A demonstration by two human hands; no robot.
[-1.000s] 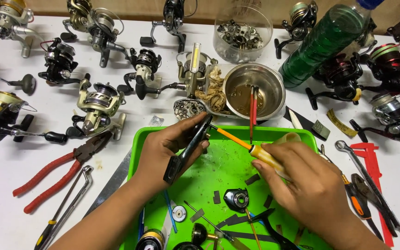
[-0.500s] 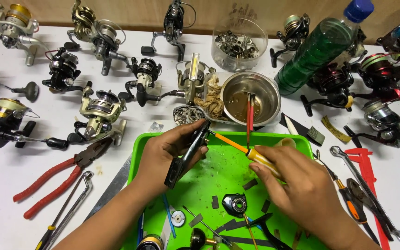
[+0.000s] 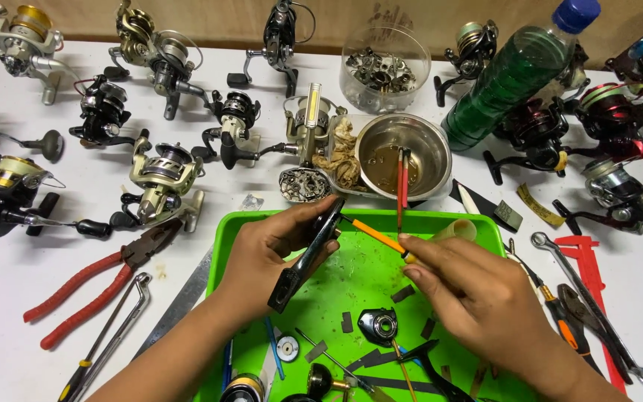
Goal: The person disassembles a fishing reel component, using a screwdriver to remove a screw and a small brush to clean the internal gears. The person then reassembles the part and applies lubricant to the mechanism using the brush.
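— What do the hands hold above the bright green plastic tray (image 3: pixel 478 231)?

— The left hand (image 3: pixel 269 249) grips a long black reel part (image 3: pixel 308 253), tilted over the tray. The right hand (image 3: pixel 463 286) pinches a slim orange-shafted tool (image 3: pixel 372 232), its tip touching the part's upper end.

— And nearby?

— A round steel bowl (image 3: pixel 433 145) just behind; red-handled pliers (image 3: pixel 91 286) left.
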